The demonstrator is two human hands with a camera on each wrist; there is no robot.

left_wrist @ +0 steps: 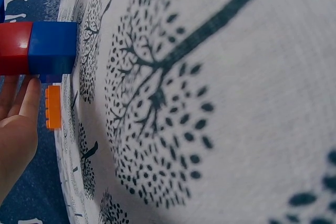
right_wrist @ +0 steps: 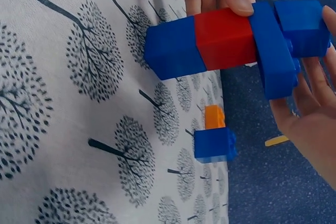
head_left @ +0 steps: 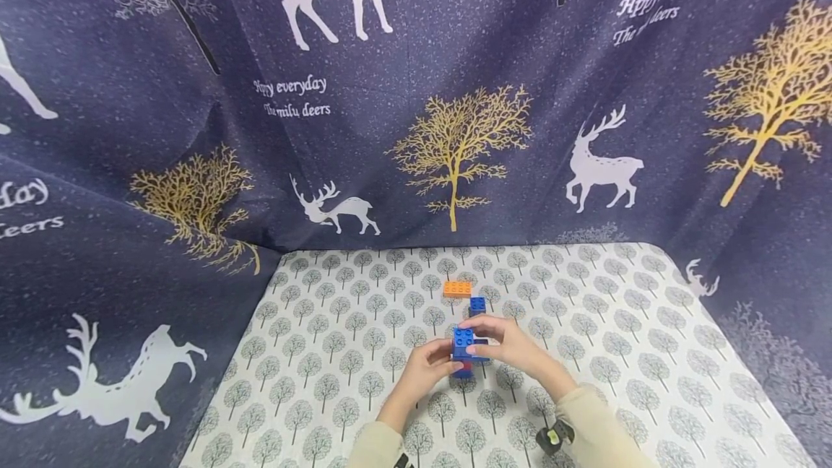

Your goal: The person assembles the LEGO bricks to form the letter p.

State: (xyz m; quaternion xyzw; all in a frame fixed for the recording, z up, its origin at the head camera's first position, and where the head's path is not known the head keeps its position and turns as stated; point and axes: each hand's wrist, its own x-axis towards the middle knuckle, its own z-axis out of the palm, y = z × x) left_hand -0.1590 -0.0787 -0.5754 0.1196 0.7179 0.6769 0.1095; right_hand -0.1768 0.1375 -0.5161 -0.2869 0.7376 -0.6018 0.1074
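Note:
A stack of toy building bricks stands upright between both hands: a blue brick at the bottom (right_wrist: pixel 176 48), a red brick (right_wrist: pixel 226 39) above it, a longer blue brick (right_wrist: pixel 274 51) lying across, and a blue brick on top (head_left: pixel 464 336). From the left, my left hand (head_left: pixel 425 368) grips the stack, its thumb against the red brick close to the long blue one. My right hand (head_left: pixel 510 345) holds the top blue brick between thumb and fingers. Whether the stack's base touches the cloth I cannot tell.
Behind the stack, a loose blue brick (head_left: pixel 477 305) and an orange brick (head_left: pixel 458 289) lie on the tree-patterned tablecloth (head_left: pixel 325 388). A dark blue curtain (head_left: pixel 364 165) with deer and trees hangs along the table's back and sides.

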